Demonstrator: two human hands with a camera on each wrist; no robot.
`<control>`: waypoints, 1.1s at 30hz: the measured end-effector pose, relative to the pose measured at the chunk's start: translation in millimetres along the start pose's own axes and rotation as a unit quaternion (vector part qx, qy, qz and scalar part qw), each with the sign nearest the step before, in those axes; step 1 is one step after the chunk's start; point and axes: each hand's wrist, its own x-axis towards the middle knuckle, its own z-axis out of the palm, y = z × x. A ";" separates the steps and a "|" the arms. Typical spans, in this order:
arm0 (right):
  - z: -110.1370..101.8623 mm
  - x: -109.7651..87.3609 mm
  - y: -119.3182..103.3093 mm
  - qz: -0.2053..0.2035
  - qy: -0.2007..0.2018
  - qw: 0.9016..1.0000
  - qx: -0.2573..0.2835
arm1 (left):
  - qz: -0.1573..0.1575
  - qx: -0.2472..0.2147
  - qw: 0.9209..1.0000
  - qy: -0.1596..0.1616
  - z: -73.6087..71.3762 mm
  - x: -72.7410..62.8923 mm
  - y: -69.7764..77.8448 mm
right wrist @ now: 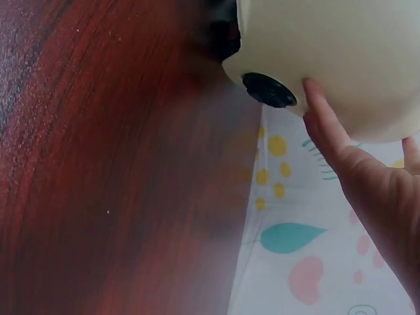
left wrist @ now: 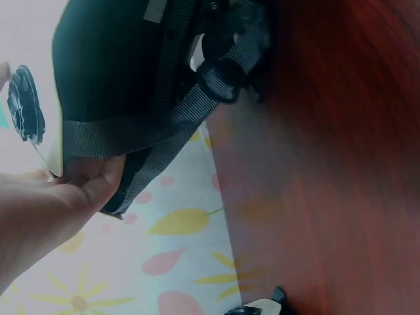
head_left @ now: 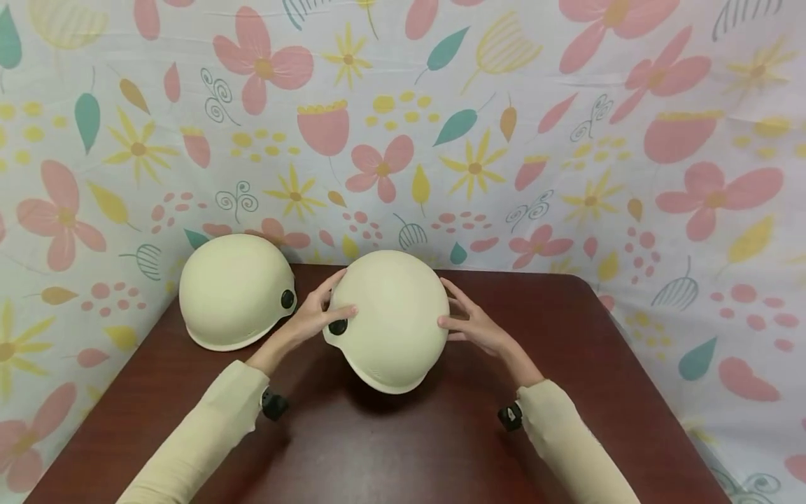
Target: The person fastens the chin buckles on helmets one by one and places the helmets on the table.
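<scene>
1. two cream combat helmets are seen: a held helmet (head_left: 393, 315) at the centre of the head frame, and a second helmet (head_left: 236, 290), seated on the table at the left of the frame.
2. the held helmet is gripped by two hands, one at each side.
3. by the left hand (head_left: 315, 311), its edge is pinched, with the thumb laid on the outer shell and fingers tucked under the rim.
4. by the right hand (head_left: 481, 325), its other side is gripped between spread thumb and fingers.
5. one round black fitting is shown on each helmet in the head frame; on the held helmet, one more (right wrist: 269, 90) is shown at the upper centre of the right wrist frame.
6. black webbing straps (left wrist: 131, 134) are seen in the upper left of the left wrist frame; their number cannot be told.
7. two cream sleeves (head_left: 201, 434) are worn, and two black wrist cameras (head_left: 273, 404).
8. one dark red-brown table (head_left: 403, 462) is backed by one floral cloth (head_left: 409, 63).
</scene>
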 end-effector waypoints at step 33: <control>3.2 12.5 -74.8 -0.050 -0.005 0.976 -0.210 | -0.004 0.062 0.998 -0.032 -3.0 9.9 38.6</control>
